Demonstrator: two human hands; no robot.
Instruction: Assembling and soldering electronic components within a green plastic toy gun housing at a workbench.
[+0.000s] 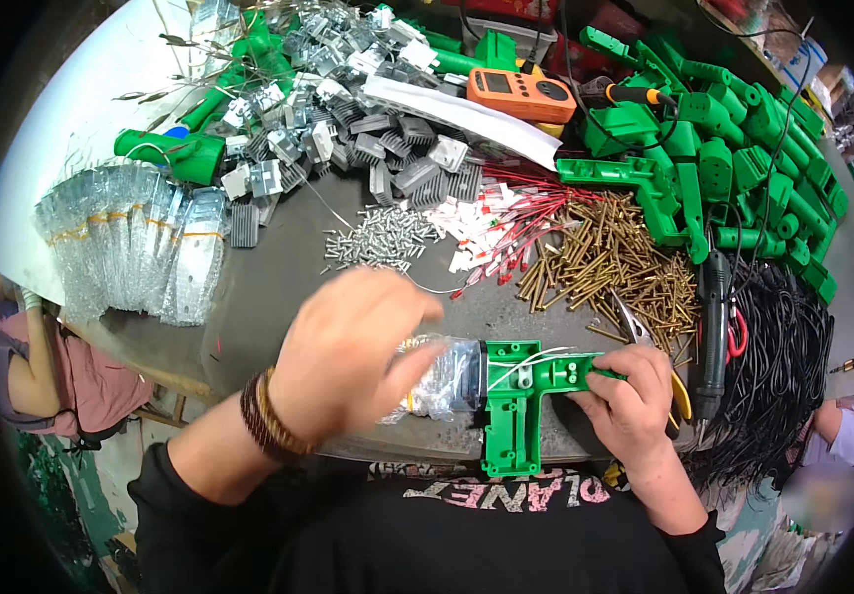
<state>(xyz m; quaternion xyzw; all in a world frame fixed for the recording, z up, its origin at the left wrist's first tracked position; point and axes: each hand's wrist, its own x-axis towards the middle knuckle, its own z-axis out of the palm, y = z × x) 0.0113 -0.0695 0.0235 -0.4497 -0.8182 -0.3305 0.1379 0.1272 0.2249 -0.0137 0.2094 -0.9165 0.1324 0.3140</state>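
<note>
A green plastic housing half (513,436), shaped like a handheld tool shell with its hollow side up, lies at the table's near edge. My right hand (633,401) pinches its right-hand arm between thumb and fingers. White wires (526,362) cross the inside of the shell. Joined to its left side is a clear, film-wrapped part (456,378) with a dark collar, partly hidden by my left hand. That left hand (352,342) hovers over the wrapped part, blurred by motion; thumb and fingers look apart, but whether anything is between them is unclear.
Brass-coloured screws (615,262), small silver screws (382,238) and white connectors with red wires (491,223) lie beyond my hands. Pliers (635,322), an electric screwdriver (712,337) and black cables (768,366) are right. Wrapped parts (130,243), green housings (714,129) and an orange meter (521,94) surround them.
</note>
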